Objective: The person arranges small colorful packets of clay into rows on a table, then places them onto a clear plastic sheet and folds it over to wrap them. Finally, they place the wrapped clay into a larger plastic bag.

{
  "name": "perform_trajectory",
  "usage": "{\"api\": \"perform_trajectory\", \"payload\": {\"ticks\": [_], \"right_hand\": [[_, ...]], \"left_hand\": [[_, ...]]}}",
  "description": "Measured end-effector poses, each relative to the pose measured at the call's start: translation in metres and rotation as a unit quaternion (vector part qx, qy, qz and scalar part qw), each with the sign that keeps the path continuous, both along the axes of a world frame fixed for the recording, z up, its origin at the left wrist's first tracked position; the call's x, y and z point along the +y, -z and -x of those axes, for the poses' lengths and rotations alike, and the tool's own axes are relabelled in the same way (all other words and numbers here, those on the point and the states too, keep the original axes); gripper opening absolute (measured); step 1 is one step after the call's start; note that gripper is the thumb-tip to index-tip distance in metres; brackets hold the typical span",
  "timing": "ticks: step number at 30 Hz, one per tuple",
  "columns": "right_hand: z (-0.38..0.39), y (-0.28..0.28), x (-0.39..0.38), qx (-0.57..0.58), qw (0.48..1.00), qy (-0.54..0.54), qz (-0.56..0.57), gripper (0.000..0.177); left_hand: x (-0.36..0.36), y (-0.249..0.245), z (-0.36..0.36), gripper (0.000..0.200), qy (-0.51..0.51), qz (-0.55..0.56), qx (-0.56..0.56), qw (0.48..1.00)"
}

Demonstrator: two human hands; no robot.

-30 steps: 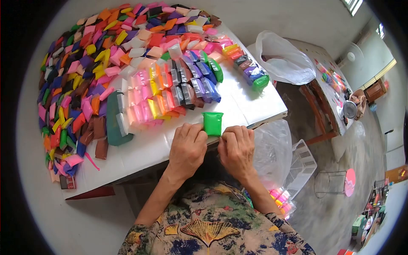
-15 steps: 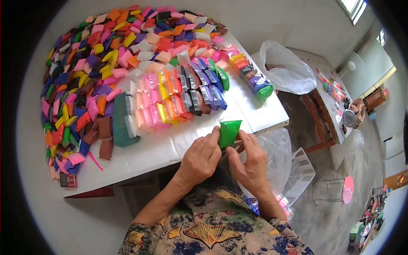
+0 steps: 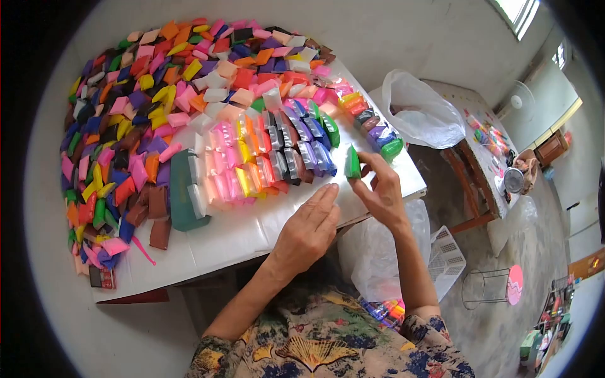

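A small green packet (image 3: 352, 162) with a shiny wrapper stands on edge between the thumb and fingers of my right hand (image 3: 383, 192). It is just right of the near end of the neat rows of coloured packets (image 3: 261, 170), close to the blue one, over the white tabletop (image 3: 252, 233). My left hand (image 3: 305, 232) holds nothing; its fingers are stretched out near the table's front edge, below the rows. A shorter row of coloured packets (image 3: 370, 126) lies beyond my right hand, with a green one at its near end.
A large heap of loose coloured packets (image 3: 126, 126) covers the left and back of the table. A dark green block (image 3: 183, 211) lies beside the rows. Clear plastic bags (image 3: 422, 120) and a white basket (image 3: 449, 255) are at right, with a pink-topped stool (image 3: 515, 285) beyond.
Both hands were on the green packet over the front edge. My left hand has let go, while my right hand has carried the packet up and right towards the rows' end.
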State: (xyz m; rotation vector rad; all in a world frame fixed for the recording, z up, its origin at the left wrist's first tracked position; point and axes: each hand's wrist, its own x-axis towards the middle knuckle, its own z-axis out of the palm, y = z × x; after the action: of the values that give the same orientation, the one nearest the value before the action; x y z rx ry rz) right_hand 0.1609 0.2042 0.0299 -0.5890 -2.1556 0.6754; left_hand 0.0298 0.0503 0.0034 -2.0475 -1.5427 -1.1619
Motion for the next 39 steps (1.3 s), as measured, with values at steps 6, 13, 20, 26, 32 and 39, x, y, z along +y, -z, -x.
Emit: {"api": "perform_trajectory", "payload": {"ticks": [6,13,20,26,32,39], "right_hand": [[0.021,0.019,0.027,-0.027,0.999,-0.019,0.017,0.038],[0.021,0.023,0.024,-0.008,0.998,0.03,0.061,0.033],[0.032,0.019,0.017,-0.017,0.996,0.076,0.045,0.022],[0.032,0.024,0.019,-0.034,0.996,0.08,0.02,0.023],[0.016,0.035,0.024,0.011,0.997,0.08,-0.002,0.023],[-0.109,0.024,-0.01,0.116,0.975,0.188,-0.031,0.017]], "left_hand": [[-0.001,0.009,0.004,0.021,-0.018,0.048,-0.047,0.998],[0.0,0.009,0.001,0.019,-0.04,0.076,-0.045,0.995],[0.002,0.013,0.002,0.017,-0.053,0.08,-0.038,0.995],[0.001,0.015,0.001,0.017,-0.062,0.072,-0.012,0.995],[0.002,0.014,0.0,0.015,-0.056,0.058,-0.024,0.996],[0.002,0.013,-0.002,0.013,-0.067,0.057,-0.006,0.996]]}}
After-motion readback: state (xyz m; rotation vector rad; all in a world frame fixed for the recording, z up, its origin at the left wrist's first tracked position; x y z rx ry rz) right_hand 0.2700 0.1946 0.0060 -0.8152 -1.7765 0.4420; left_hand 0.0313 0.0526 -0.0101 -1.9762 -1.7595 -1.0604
